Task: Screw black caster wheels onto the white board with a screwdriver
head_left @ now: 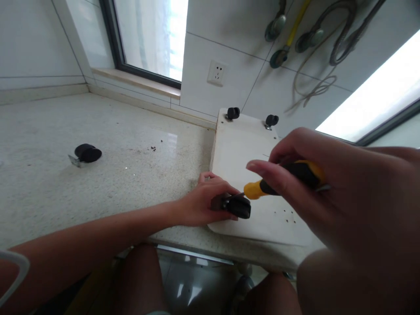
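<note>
In my right hand is a yellow and black screwdriver, its shaft pointing left at the base of a black caster wheel. My left hand is closed around that caster at the near left corner of a white board. Whether the tip sits in a screw is too small to tell. On the board's far edge stand two more casters, a left one and a right one. Small screw holes show near the board's front right.
A loose caster with its metal plate lies on the speckled countertop to the left. Dark crumbs are scattered behind my left hand. Against the tiled wall are a socket and hoses with a yellow pipe.
</note>
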Demonstrator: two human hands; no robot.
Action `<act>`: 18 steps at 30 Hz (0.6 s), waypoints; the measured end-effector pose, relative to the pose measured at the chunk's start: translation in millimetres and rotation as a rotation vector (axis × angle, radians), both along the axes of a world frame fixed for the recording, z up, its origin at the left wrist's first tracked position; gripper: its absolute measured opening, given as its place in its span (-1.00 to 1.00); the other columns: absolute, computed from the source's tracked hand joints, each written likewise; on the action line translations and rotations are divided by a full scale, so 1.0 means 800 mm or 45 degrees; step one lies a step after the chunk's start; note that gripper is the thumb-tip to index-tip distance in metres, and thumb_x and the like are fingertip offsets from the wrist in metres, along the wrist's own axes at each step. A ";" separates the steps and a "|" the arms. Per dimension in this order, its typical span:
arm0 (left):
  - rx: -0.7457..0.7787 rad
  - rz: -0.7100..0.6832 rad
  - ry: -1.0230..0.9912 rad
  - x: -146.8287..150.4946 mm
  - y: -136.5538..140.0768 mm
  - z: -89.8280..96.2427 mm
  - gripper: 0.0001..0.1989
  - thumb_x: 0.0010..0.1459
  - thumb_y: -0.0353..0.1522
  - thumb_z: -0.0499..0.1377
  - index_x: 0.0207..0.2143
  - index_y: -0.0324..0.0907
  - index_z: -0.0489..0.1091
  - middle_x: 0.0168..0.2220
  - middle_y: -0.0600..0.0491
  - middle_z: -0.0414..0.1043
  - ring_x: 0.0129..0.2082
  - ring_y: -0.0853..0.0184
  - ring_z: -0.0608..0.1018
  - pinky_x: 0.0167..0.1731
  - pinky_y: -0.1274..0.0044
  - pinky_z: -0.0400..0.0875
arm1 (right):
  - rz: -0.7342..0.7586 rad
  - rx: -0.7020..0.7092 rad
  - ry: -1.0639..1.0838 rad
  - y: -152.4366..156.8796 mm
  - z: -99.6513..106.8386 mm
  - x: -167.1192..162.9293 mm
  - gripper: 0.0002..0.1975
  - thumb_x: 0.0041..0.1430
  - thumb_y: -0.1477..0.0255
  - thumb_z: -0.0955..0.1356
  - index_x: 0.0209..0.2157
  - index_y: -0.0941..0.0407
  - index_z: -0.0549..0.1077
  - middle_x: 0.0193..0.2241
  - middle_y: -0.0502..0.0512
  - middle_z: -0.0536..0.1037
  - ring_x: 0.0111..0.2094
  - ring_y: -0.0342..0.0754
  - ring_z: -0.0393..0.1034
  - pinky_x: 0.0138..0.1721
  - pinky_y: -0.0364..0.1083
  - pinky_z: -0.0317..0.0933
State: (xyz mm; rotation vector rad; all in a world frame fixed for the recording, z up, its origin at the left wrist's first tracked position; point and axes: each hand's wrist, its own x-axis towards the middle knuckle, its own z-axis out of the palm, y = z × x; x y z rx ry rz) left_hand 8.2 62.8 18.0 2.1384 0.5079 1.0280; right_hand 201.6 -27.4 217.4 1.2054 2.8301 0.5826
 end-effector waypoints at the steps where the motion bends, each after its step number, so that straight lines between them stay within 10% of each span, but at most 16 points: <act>1: 0.004 0.002 0.004 0.000 0.001 -0.001 -0.55 0.30 -0.13 0.51 0.14 -0.06 0.57 -0.01 0.02 0.72 0.06 0.07 0.66 0.40 0.06 0.09 | -0.008 -0.005 -0.019 0.001 0.005 -0.007 -0.51 0.48 -0.09 0.35 0.07 0.00 0.61 -0.38 0.12 0.61 -0.38 0.05 0.47 -0.39 -0.05 0.18; 10: 0.057 -0.012 -0.036 0.003 0.003 -0.007 -0.56 0.27 -0.21 0.53 0.14 -0.04 0.56 -0.01 0.06 0.70 0.06 0.11 0.67 0.39 0.09 0.06 | -0.058 0.176 -0.357 0.002 0.057 -0.024 -0.58 0.54 0.09 0.27 -0.38 0.02 0.36 -0.63 0.00 0.37 -0.70 -0.04 0.19 -0.56 -0.07 -0.23; 14: 0.106 0.025 -0.034 0.003 0.004 -0.012 -0.57 0.28 -0.20 0.51 0.14 -0.02 0.56 0.01 0.04 0.71 0.09 0.06 0.67 0.39 0.09 0.09 | 0.111 0.117 -0.509 -0.004 0.068 -0.024 -0.54 0.17 0.20 0.62 -0.07 0.04 0.42 -0.51 -0.10 0.44 -0.68 -0.16 0.11 -0.58 -0.12 -0.30; 18: 0.117 0.047 -0.018 0.004 0.004 -0.012 -0.58 0.28 -0.21 0.51 0.13 -0.01 0.55 0.06 0.05 0.71 0.13 0.03 0.66 0.38 0.09 0.09 | 0.072 0.069 -0.681 -0.008 0.076 -0.037 -0.72 0.36 0.26 0.51 -0.01 0.07 0.49 -0.54 -0.09 0.41 -0.64 -0.21 -0.04 -0.48 -0.09 -0.24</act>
